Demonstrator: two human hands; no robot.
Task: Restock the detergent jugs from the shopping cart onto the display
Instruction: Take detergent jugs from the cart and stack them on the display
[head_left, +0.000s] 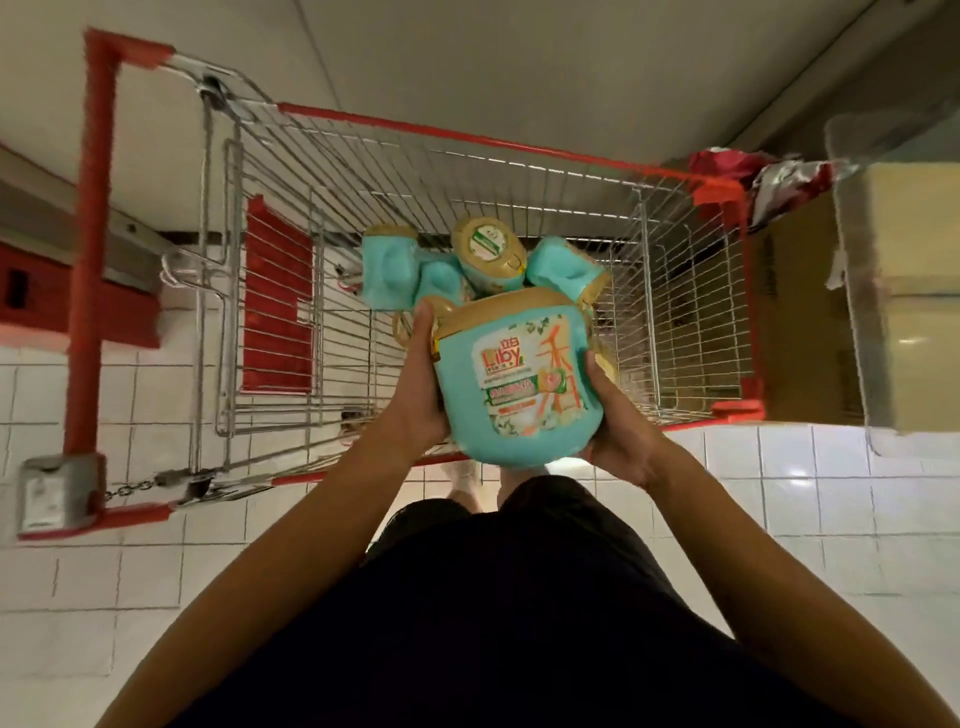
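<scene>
Finding: one teal detergent jug (519, 395) is held between both hands, above the near rim of the shopping cart (519, 150).

The left hand (415, 395) clasps the jug's left flank, with its thumb reaching up to the gold cap shoulder. The right hand (618, 436) cups the lower right flank and base, with its thumb (597, 371) laid along the side. Both sets of fingers are curled round the body (the far-side fingers are hidden).

Orientation: the jug's long axis runs from the base at the wrists to the cap beyond the fingertips, label facing up.

Remaining stock: several more jugs (483, 249) lie tumbled on the cart floor, past the fingertips and apart from them.

Judgement: the lift-out appears complete. A pale unit (904, 291) outboard of the right fingers may be the display, but this cannot be confirmed. If so, the carry goes rightward, led by the right hand.
</scene>
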